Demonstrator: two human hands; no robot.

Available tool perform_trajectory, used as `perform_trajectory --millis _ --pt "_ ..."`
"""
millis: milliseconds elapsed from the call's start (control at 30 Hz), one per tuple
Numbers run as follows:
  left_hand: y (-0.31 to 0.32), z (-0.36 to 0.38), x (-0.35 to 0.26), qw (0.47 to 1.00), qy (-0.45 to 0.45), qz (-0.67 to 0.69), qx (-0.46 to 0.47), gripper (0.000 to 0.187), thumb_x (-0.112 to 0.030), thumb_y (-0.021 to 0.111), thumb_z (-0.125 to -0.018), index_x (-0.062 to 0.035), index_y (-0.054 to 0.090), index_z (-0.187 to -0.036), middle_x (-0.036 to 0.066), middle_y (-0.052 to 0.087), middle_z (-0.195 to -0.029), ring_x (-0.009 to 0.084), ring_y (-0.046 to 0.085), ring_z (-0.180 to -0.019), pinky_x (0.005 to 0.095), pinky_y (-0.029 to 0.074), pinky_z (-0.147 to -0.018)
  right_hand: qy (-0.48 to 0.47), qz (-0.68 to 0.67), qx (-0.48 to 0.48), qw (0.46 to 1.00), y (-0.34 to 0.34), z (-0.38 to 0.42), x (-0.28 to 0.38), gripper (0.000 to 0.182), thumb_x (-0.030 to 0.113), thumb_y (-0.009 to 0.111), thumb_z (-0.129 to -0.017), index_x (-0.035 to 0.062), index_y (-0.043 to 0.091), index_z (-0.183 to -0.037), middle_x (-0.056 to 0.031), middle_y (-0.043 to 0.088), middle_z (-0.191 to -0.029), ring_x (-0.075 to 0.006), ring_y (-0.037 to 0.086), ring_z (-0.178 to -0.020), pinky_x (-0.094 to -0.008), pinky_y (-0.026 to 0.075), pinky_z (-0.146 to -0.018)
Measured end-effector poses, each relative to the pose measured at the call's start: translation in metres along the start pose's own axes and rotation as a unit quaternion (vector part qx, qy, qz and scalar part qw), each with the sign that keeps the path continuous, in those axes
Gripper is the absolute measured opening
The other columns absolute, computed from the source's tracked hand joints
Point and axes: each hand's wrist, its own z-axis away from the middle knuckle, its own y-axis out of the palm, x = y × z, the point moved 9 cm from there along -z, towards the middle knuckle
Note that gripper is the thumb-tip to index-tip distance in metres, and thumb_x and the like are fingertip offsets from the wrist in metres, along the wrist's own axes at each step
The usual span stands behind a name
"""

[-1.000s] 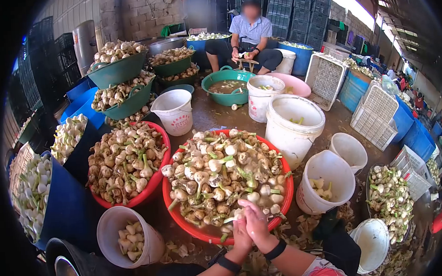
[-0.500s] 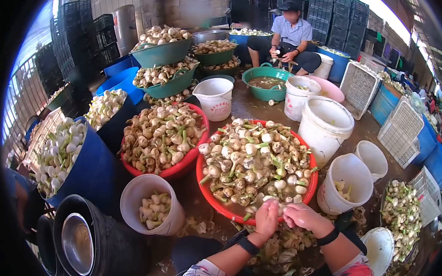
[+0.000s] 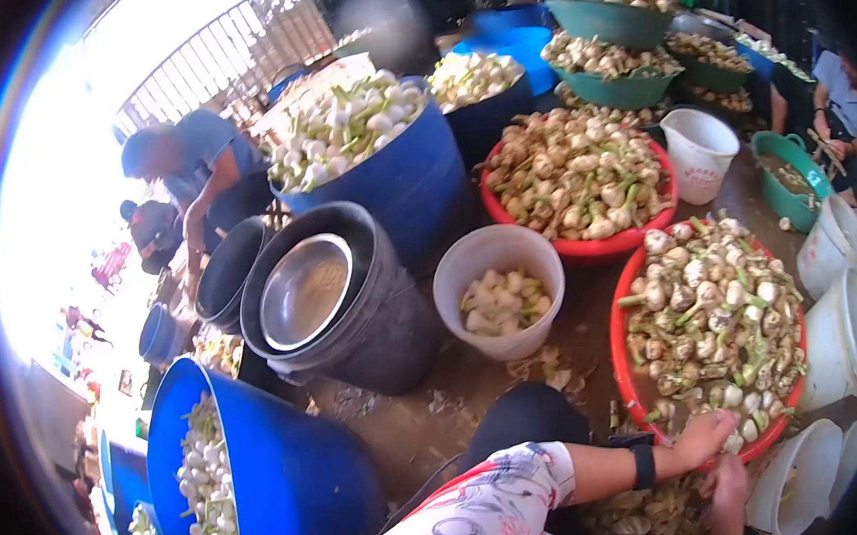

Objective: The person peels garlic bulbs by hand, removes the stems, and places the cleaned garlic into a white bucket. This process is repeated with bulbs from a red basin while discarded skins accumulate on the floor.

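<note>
My left hand (image 3: 704,437) is closed at the near rim of a red tub (image 3: 620,340), around what looks like a pale garlic bulb (image 3: 733,443). Just below it, close to the bulb, my right hand (image 3: 728,486) has its fingers curled in. What the right fingers hold, possibly a small knife, is hidden. Muddy garlic bulbs (image 3: 707,303) with cut green stems fill the tub, standing in brownish water. Peeled skins (image 3: 640,516) lie under my hands.
To the left stand a white bucket (image 3: 449,295) of trimmed garlic, stacked black buckets (image 3: 392,317) holding a metal bowl (image 3: 305,292), and big blue barrels (image 3: 303,464). Another red tub (image 3: 581,246) sits behind. One person (image 3: 195,168) bends at far left; another (image 3: 842,106) sits at far right.
The view has swung left and tilted, so the tub and my hands now appear farther right. A bending person and blue barrels have come into view. My hands stay together at the tub's near rim.
</note>
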Motion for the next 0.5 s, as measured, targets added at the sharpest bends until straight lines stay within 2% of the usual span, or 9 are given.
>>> perform_trajectory --millis 33,167,233,267,300,367,400,467,500 --pt "0.0 0.003 -0.009 0.999 -0.015 -0.032 0.024 0.04 -0.036 0.037 -0.085 0.0007 0.052 -0.079 0.02 0.053 -0.072 0.0369 0.051 -0.07 0.0412 0.04 -0.066 0.039 -0.078 -0.019 0.996 0.009 0.015 0.041 0.029 0.029 0.043 -0.086 0.0076 0.048 -0.066 -0.0013 0.044 -0.05 -0.0099 0.04 -0.037 -0.0254 0.032 -0.032" --pt "-0.008 0.015 -0.022 0.998 -0.032 -0.044 0.004 0.038 -0.034 0.037 -0.085 -0.0001 0.052 -0.078 0.021 0.053 -0.069 0.0394 0.051 -0.069 0.0432 0.04 -0.064 0.052 -0.072 0.0 0.996 0.019 0.019 0.058 0.024 0.025 0.047 -0.082 0.0073 0.048 -0.067 -0.0048 0.047 -0.056 -0.0147 0.044 -0.042 -0.0287 0.034 -0.036" --pt "-0.007 0.017 -0.018 0.998 -0.036 -0.044 0.005 0.032 -0.029 0.039 -0.084 -0.0002 0.051 -0.077 0.021 0.053 -0.07 0.0386 0.052 -0.069 0.042 0.041 -0.063 0.092 -0.027 0.113 0.989 0.055 0.041 0.096 0.033 0.032 0.035 -0.091 0.0065 0.041 -0.07 -0.0008 0.04 -0.058 -0.0097 0.038 -0.051 -0.0213 0.032 -0.049" --pt "-0.009 0.015 -0.028 0.994 0.028 -0.104 -0.022 0.029 -0.026 0.041 -0.08 0.0006 0.05 -0.073 0.022 0.052 -0.067 0.0401 0.051 -0.066 0.0431 0.041 -0.062 0.121 -0.084 0.107 0.983 0.052 0.041 0.088 0.033 0.032 0.035 -0.091 0.0075 0.04 -0.069 -0.0011 0.039 -0.057 -0.0099 0.038 -0.05 -0.0215 0.031 -0.046" --pt "-0.014 0.015 -0.025 0.993 0.024 -0.104 -0.038 0.029 -0.026 0.041 -0.08 0.0006 0.05 -0.073 0.022 0.052 -0.067 0.0401 0.051 -0.066 0.0431 0.041 -0.062 0.129 -0.096 0.112 0.981 0.049 0.042 0.088 0.03 0.028 0.034 -0.091 0.008 0.04 -0.069 -0.0009 0.039 -0.057 -0.01 0.037 -0.049 -0.0216 0.03 -0.045" --pt "-0.011 0.021 -0.068 0.979 0.124 -0.156 0.036 0.025 -0.022 0.044 -0.075 0.0019 0.049 -0.068 0.022 0.051 -0.065 0.0408 0.05 -0.065 0.0447 0.041 -0.062 0.132 -0.102 0.144 0.975 0.049 0.043 0.084 0.028 0.025 0.034 -0.09 0.0082 0.04 -0.069 -0.0009 0.038 -0.056 -0.0103 0.037 -0.048 -0.0216 0.029 -0.044" --pt "-0.011 0.021 -0.066 0.98 0.123 -0.156 0.015 0.024 -0.02 0.045 -0.073 0.0024 0.048 -0.064 0.022 0.049 -0.063 0.0403 0.05 -0.063 0.0452 0.041 -0.06 0.134 -0.094 0.158 0.974 0.054 0.045 0.083 0.028 0.025 0.034 -0.09 0.0082 0.04 -0.069 -0.0009 0.038 -0.056 -0.0103 0.037 -0.048 -0.0216 0.029 -0.044" --pt "-0.014 0.029 -0.076 0.976 0.144 -0.166 0.005 0.024 -0.02 0.045 -0.072 0.0026 0.048 -0.064 0.022 0.05 -0.063 0.0402 0.05 -0.063 0.0452 0.041 -0.06 0.157 -0.035 0.071 0.984 0.046 0.046 0.083 0.026 0.024 0.036 -0.09 0.0074 0.041 -0.07 -0.0018 0.038 -0.056 -0.0107 0.036 -0.047 -0.0212 0.028 -0.043" --pt "-0.015 0.033 -0.083 0.971 0.164 -0.176 0.01 0.024 -0.019 0.045 -0.072 0.0028 0.048 -0.064 0.022 0.05 -0.063 0.0402 0.05 -0.063 0.0451 0.041 -0.06 0.153 -0.033 0.081 0.984 0.05 0.046 0.085 0.026 0.024 0.036 -0.09 0.0074 0.041 -0.07 -0.0018 0.038 -0.056 -0.0107 0.036 -0.047 -0.0212 0.028 -0.043"
